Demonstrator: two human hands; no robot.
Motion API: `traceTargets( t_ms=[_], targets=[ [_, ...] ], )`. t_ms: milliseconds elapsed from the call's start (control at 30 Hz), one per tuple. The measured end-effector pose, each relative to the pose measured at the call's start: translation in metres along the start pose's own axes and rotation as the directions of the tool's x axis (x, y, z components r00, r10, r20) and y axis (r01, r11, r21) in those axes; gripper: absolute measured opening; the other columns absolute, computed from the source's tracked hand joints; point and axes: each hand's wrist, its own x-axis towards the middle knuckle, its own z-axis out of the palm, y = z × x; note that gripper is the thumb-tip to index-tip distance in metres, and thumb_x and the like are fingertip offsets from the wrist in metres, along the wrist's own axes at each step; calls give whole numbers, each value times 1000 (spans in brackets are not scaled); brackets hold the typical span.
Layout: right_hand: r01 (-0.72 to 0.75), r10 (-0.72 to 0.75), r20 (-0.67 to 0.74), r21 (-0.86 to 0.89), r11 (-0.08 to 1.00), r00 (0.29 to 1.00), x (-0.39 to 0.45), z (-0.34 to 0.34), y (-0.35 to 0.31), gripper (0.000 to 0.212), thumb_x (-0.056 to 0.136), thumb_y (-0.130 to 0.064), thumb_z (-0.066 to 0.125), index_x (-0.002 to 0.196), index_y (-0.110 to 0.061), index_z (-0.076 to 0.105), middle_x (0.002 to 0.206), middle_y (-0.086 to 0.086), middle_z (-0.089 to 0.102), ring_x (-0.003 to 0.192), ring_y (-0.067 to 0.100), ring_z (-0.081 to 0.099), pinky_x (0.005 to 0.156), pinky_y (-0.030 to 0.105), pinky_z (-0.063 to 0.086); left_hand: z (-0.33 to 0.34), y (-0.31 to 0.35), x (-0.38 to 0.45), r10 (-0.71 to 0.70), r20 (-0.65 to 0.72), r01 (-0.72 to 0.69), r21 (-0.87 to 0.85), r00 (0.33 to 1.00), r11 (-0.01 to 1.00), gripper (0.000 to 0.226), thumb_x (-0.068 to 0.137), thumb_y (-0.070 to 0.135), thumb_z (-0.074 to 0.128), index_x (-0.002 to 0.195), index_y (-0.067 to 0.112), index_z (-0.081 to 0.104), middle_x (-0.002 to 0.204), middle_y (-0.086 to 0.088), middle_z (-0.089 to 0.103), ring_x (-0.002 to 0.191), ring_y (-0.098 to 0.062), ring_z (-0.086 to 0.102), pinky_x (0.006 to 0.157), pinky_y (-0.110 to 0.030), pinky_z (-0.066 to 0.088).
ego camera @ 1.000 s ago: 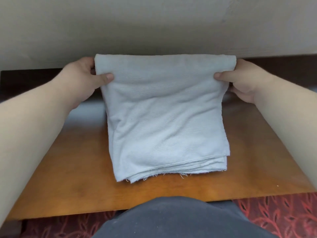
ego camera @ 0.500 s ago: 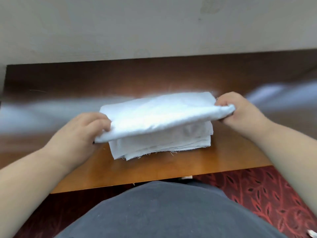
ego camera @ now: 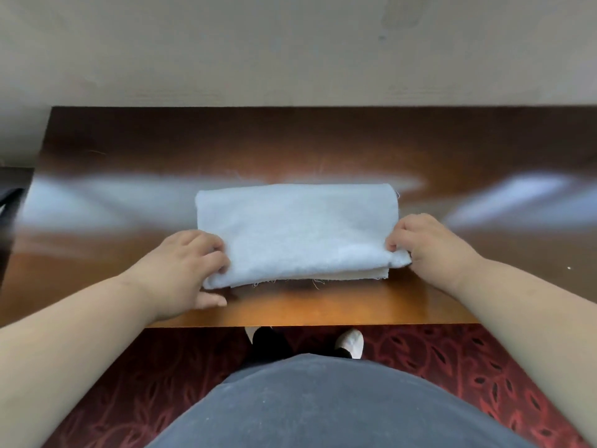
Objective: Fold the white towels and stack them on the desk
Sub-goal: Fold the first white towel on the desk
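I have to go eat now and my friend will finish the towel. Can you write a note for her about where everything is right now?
Left hand: its grip pinches the near left corner of the white towel.
Right hand: pinches the near right corner.
Towel: lies folded on the wooden desk, close to the near edge, top layer brought forward almost to the frayed lower edges.
Done: this towel looks folded into a flat rectangle.
Left: let go, smooth it if needed. No other towels or stack show in this view, so check for more to fold and stack.
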Motion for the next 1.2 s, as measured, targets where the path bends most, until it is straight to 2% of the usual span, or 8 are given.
traceTargets(
  t_ms=[133, 233, 333, 400, 467, 733, 1033, 1200],
  targets=[
    [-23, 88, 282, -227, 974, 955, 22, -45, -10, 45, 80, 0, 55, 88, -43, 67, 105, -20, 54, 99, 11, 40, 77, 28, 38, -33, 2, 23, -111, -116, 101, -90, 987, 991, 49, 86, 69, 37, 88, 31, 67, 90, 10, 68, 88, -22, 65, 80, -39, 47],
    [-49, 69, 117, -164, 985, 991, 53, -81, -48, 30, 78, -15, 44, 71, -40, 59, 96, -13, 61, 97, 18, 55, 84, 37, 51, -49, 11, 67, -235, -263, 176, -230, 936, 957, 42, 95, 51, 38, 114, 26, 66, 117, 2, 68, 112, -26, 60, 97, -41, 42],
    [68, -51, -228, 68, 995, 972, 80, -66, -108, 40, 79, -25, 38, 98, -32, 72, 112, -3, 68, 109, 28, 58, 96, 43, 48, -37, 36, 106, -267, -131, 226, -268, 955, 937, 56, 99, 46, 40, 150, 23, 38, 158, -2, 35, 146, -24, 29, 119, -40, 18],
    [-3, 8, -167, 32, 999, 986, 92, -37, -133, 42, 93, -30, 49, 134, -25, 61, 144, 4, 54, 136, 30, 44, 115, 46, 31, -16, 47, 115, -233, -6, 228, -178, 972, 957, 68, 98, 55, 26, 158, 25, 16, 165, 0, 13, 152, -20, 7, 121, -42, 3],
    [-112, 112, -10, -74, 991, 994, 94, -5, -136, 59, 101, -49, 39, 156, -27, 32, 165, 2, 24, 153, 25, 14, 124, 47, 5, 2, 44, 114, -208, -13, 205, -115, 978, 972, 73, 94, 63, 14, 158, 28, 7, 166, 2, 6, 153, -19, -1, 121, -43, -5],
    [-176, 168, -66, -155, 972, 984, 83, 31, -122, 78, 93, -67, 20, 159, -26, 21, 167, 6, 16, 155, 28, 7, 122, 58, 1, 27, 38, 106, -161, -92, 160, -16, 983, 987, 83, 83, 75, 32, 154, 30, 29, 161, -5, 28, 149, -34, 21, 117, -64, 10],
    [-445, 441, -64, -79, 892, 895, 57, 35, -63, 84, 87, -80, 2, 157, -34, -7, 168, -1, -8, 155, 24, -5, 122, 58, 3, 31, 3, 93, -95, -158, 89, -45, 983, 995, 76, 85, 66, 40, 151, 29, 34, 159, -9, 32, 146, -36, 28, 118, -57, 13],
    [-452, 458, -56, 91, 887, 887, 55, 37, -58, 78, 92, -73, 16, 158, -35, -2, 167, -2, -9, 154, 22, 1, 123, 47, 4, 30, -5, 90, -142, -112, 133, -85, 983, 987, 70, 92, 60, 28, 154, 28, 30, 161, -9, 27, 148, -31, 23, 120, -49, 3]
  ],
)
